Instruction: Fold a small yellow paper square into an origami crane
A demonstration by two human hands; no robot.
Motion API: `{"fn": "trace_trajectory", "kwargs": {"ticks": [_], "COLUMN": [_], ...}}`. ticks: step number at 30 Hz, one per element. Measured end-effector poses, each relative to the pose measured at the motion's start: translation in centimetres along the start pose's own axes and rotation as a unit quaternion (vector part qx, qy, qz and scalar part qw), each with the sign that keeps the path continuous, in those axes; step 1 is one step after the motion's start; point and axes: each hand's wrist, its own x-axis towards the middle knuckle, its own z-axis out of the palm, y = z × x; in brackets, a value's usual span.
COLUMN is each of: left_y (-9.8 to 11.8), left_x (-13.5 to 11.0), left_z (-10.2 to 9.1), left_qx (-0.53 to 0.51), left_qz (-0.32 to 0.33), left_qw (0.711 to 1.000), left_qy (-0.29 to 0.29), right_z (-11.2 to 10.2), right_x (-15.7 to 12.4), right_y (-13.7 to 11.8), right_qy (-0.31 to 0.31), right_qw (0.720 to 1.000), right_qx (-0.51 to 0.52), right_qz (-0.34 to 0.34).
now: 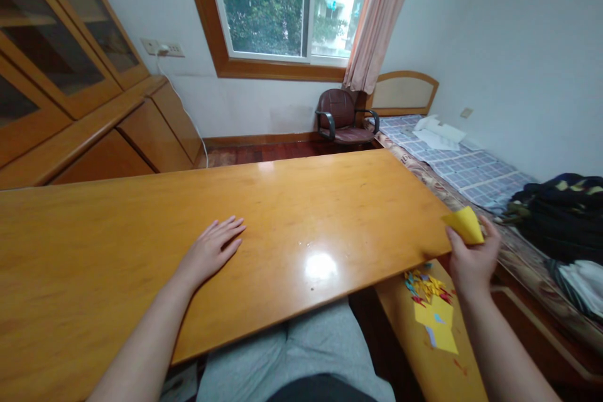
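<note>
My left hand [214, 250] lies flat on the wooden table [301, 207], fingers stretched out and holding nothing. Off the table's right corner, my right hand [475, 257] grips a piece of yellow paper [465, 224] between thumb and fingers. The paper looks bent, and its lower part is covered by the hand. Below, on a lower wooden surface, more yellow paper sheets [436, 320] lie beside a heap of small folded pieces [426, 286] in yellow, red and blue.
A bed [485, 166] runs along the right wall, with a dark bag or clothing pile [560, 217] and white papers [440, 133] on it. A maroon armchair [343, 114] stands under the window. Wooden cabinets [136, 129] line the left, near a white cord [186, 112].
</note>
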Motion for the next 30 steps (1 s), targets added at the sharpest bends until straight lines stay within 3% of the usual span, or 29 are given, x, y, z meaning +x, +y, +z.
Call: {"fn": "trace_trajectory", "kwargs": {"ticks": [2, 5, 8, 11, 18, 22, 25, 30], "left_y": [0.0, 0.2, 0.5, 0.7, 2.1, 5.5, 8.0, 8.7], "left_x": [0.0, -0.1, -0.1, -0.1, 0.1, 1.1, 2.0, 2.3], "left_z": [0.0, -0.1, -0.3, -0.6, -1.3, -1.9, -2.2, -2.0], "left_qx": [-0.002, 0.0, -0.004, -0.01, -0.112, -0.269, -0.36, -0.387], "left_qz": [-0.004, -0.004, -0.008, -0.008, -0.046, -0.084, -0.102, -0.172], "left_qw": [1.0, 1.0, 1.0, 1.0, 0.992, 0.959, 0.926, 0.901], "left_qy": [-0.003, -0.003, -0.006, -0.007, 0.019, 0.026, 0.043, 0.093], "right_z": [3.7, 8.9, 12.8, 15.4, 18.3, 19.4, 20.0, 20.4], "right_x": [-0.7, -3.1, -5.8, -8.2, -11.8, -13.3, -14.3, -15.3], "right_y": [-3.4, -7.2, -9.4, -10.8, -14.0, -15.8, -17.1, -18.6], "right_qy": [-0.051, -0.14, -0.235, -0.32, -0.491, -0.549, -0.571, -0.608], "right_qw": [0.99, 0.965, 0.935, 0.902, 0.798, 0.772, 0.768, 0.744], "right_qx": [0.129, 0.222, 0.267, 0.289, 0.34, 0.316, 0.289, 0.276], "right_qz": [-0.017, -0.005, 0.003, 0.033, 0.08, 0.05, 0.017, -0.007]}}
